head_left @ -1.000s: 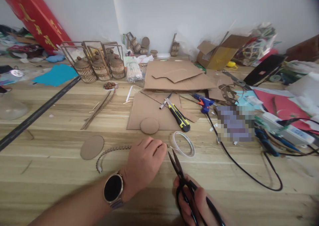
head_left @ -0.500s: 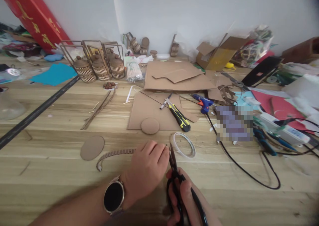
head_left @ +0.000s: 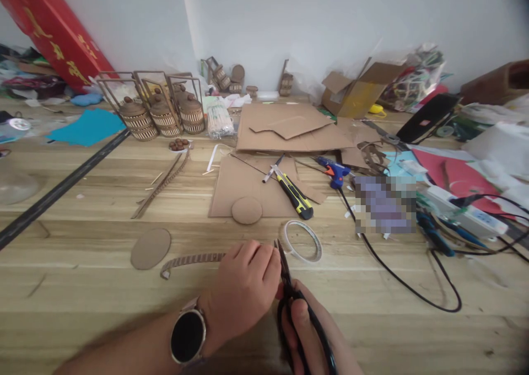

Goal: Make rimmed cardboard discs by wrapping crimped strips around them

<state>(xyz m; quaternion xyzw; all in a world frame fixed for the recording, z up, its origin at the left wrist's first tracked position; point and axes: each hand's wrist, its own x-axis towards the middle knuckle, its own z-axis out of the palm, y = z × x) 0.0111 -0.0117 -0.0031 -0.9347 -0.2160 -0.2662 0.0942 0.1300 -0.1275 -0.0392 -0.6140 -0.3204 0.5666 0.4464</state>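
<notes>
My left hand (head_left: 250, 284), with a watch on its wrist, is closed around a narrow corrugated cardboard strip (head_left: 194, 260). The strip's curled end trails off to the left over the table; the part under my fingers is hidden. Black-handled scissors (head_left: 288, 287) are gripped in my right hand (head_left: 308, 322), their blades pointing away from me right beside my left fingertips. Whether the blades touch the strip cannot be made out. A cardboard disc (head_left: 151, 248) lies left of the strip, and a roll of double-sided tape (head_left: 303, 241) rests just beyond the scissors.
Ahead lie a cardboard sheet (head_left: 223, 187), a smaller disc (head_left: 247, 210) and a yellow-black utility knife (head_left: 293, 193). A blue glue gun (head_left: 335, 172) trails its black cord (head_left: 380, 259) along the right. Small lidded baskets in frames (head_left: 165, 116) stand back left.
The scissors' tips have come closer to my left fingertips, and the blades look slightly less steeply angled. The whole view has shifted a little; both hands keep their hold.
</notes>
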